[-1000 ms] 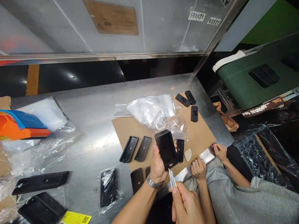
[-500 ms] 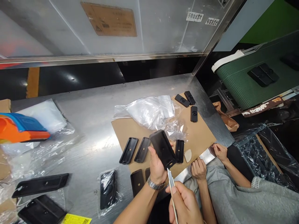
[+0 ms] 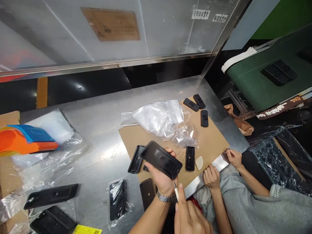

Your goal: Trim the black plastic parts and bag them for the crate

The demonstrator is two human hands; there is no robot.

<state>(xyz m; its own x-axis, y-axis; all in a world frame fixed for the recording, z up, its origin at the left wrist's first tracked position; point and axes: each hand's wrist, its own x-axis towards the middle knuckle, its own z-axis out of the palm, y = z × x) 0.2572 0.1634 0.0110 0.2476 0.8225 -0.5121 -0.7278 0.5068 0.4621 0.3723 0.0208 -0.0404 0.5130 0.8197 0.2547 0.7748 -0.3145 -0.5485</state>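
Note:
My left hand (image 3: pixel 161 178), with a metal watch at the wrist, holds a black plastic case (image 3: pixel 162 158) tilted over the cardboard sheet (image 3: pixel 214 139). In my right hand (image 3: pixel 191 214) is a slim white-handled blade tool (image 3: pixel 175 191), its tip at the case's lower right end. Behind the held case lies an open black tray (image 3: pixel 135 159), partly covered by it. Another black tray (image 3: pixel 189 158) rests to the right, beside a small beige piece (image 3: pixel 199 163). A further dark tray (image 3: pixel 147 193) lies below, near my left forearm.
Crumpled clear plastic (image 3: pixel 158 118) and several small black parts lie further back. A bagged black case (image 3: pixel 117 200) and an orange-blue object (image 3: pixel 31 138) are at left. A person's hands (image 3: pixel 211 177) rest at the right table edge, near a green conveyor (image 3: pixel 251 84).
The held case has turned to lie more sideways and moved slightly left and down. My right hand has shifted with the tool, whose visible part is now shorter. The view has moved slightly.

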